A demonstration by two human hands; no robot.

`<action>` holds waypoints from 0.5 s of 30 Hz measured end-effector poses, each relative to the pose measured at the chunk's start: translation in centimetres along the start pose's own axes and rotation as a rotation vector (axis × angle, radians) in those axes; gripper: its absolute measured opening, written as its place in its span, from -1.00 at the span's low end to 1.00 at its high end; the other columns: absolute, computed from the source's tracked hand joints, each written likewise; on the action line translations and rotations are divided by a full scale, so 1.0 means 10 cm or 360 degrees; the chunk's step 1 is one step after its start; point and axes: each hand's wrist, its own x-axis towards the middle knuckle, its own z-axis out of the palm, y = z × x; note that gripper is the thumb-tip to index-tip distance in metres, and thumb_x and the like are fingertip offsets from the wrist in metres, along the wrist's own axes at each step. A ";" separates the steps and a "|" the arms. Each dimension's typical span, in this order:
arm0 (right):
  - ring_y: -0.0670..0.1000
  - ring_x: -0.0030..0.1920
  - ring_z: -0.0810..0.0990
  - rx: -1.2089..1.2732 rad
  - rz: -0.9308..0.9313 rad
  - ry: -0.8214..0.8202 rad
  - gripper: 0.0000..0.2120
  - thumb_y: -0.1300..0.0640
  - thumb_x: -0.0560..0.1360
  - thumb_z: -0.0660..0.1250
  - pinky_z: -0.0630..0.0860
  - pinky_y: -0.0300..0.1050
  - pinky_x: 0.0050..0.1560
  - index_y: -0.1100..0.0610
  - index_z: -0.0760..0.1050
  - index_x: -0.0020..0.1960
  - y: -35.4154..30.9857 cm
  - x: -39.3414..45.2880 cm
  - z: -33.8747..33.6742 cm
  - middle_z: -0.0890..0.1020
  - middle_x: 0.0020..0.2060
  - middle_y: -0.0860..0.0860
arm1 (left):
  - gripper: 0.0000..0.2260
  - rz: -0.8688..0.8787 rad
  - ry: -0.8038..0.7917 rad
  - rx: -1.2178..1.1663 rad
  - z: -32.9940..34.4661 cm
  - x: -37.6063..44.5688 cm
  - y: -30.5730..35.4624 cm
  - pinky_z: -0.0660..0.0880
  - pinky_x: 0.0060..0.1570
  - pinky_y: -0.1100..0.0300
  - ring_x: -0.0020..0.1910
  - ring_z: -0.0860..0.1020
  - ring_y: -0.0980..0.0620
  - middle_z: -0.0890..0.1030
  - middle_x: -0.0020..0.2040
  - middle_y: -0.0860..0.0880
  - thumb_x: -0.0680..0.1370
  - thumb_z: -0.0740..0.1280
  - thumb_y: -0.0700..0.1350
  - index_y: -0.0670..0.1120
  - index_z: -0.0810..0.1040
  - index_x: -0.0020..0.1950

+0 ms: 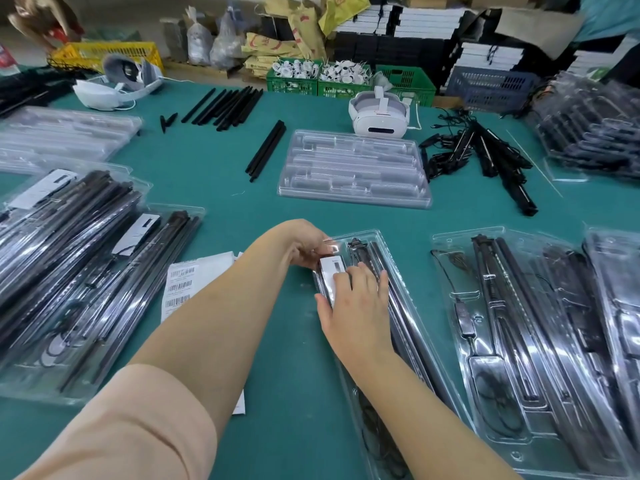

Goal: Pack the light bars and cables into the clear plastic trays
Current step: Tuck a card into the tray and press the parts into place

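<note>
A clear plastic tray [391,251] lies in front of me on the green table, holding black light bars [405,306] and a coiled cable near its lower end. A white label card [332,271] rests at the tray's upper left. My left hand [304,247] pinches the card's top end at the tray corner. My right hand [356,303] lies flat on the card and the bars, fingers spread and pressing down. An empty clear tray [353,168] sits farther back. Loose black bars [266,150] lie to its left, and bars with tangled cables [485,150] to its right.
Filled trays are stacked at the left [86,271] and the right [540,323]. Barcode sheets [183,282] lie under my left forearm. Two white headsets [379,114] [117,84] sit at the back, and green crates [346,81] stand beyond the table edge.
</note>
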 end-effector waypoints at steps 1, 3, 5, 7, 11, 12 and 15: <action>0.16 0.48 0.32 0.0006 -0.0005 0.0001 -0.61 -0.12 0.61 0.22 0.03 0.26 0.55 0.16 0.49 0.25 0.00 0.01 0.00 0.51 0.30 0.12 | -0.87 0.0000 0.0013 0.0008 0.01 0.00 0.00 0.65 -0.24 0.12 -0.21 0.62 -0.03 0.63 -0.10 -0.17 0.59 0.30 -0.41 -0.30 0.59 0.09; 0.17 0.47 0.35 0.0016 -0.0020 0.0026 -0.62 -0.11 0.61 0.24 0.07 0.27 0.54 0.17 0.51 0.22 0.01 0.01 -0.01 0.53 0.27 0.13 | -0.89 -0.0001 0.0018 0.0035 0.01 0.00 -0.02 0.65 -0.18 0.11 -0.16 0.63 -0.06 0.64 -0.05 -0.19 0.60 0.29 -0.40 -0.28 0.59 0.05; 0.17 0.45 0.38 0.0010 -0.0037 0.0054 -0.63 -0.12 0.60 0.26 0.11 0.29 0.52 0.17 0.53 0.19 0.01 0.01 -0.02 0.56 0.25 0.14 | -0.86 -0.0009 0.0003 0.0070 0.00 0.01 -0.03 0.64 -0.10 0.10 -0.07 0.63 -0.09 0.63 0.01 -0.20 0.59 0.30 -0.41 -0.30 0.59 0.10; 0.16 0.49 0.33 -0.0008 -0.0047 0.0020 -0.59 -0.15 0.61 0.22 0.09 0.32 0.52 0.15 0.50 0.24 0.02 0.01 -0.03 0.53 0.28 0.12 | -0.84 -0.0026 -0.0015 0.0071 0.00 0.02 -0.02 0.65 -0.15 0.14 -0.08 0.62 -0.07 0.63 -0.01 -0.19 0.59 0.29 -0.41 -0.29 0.58 0.13; 0.15 0.58 0.13 -0.0022 -0.0058 -0.0109 -0.40 -0.26 0.57 0.19 -0.09 0.33 0.54 0.13 0.34 0.44 0.02 -0.02 -0.02 0.38 0.44 0.09 | -0.83 -0.0079 -0.0039 0.0021 -0.01 0.00 0.00 0.62 -0.27 0.19 -0.22 0.58 0.00 0.58 -0.17 -0.12 0.61 0.23 -0.43 -0.21 0.52 -0.08; 0.15 0.59 0.09 -0.0031 -0.0054 -0.0129 -0.35 -0.28 0.55 0.21 -0.12 0.34 0.54 0.13 0.30 0.47 0.01 -0.04 -0.02 0.35 0.47 0.09 | -0.82 -0.0096 -0.0039 -0.0017 -0.02 0.01 -0.01 0.61 -0.22 0.18 -0.23 0.56 0.01 0.57 -0.18 -0.11 0.61 0.23 -0.42 -0.20 0.52 -0.09; 0.15 0.60 0.04 -0.0074 -0.0037 -0.0132 -0.29 -0.26 0.53 0.24 -0.15 0.35 0.53 0.13 0.21 0.52 -0.01 -0.05 -0.03 0.28 0.51 0.11 | -0.89 -0.0124 -0.0055 -0.0195 -0.04 0.02 -0.01 0.58 -0.07 0.15 -0.22 0.54 0.05 0.56 -0.16 -0.07 0.65 0.25 -0.33 -0.19 0.53 -0.01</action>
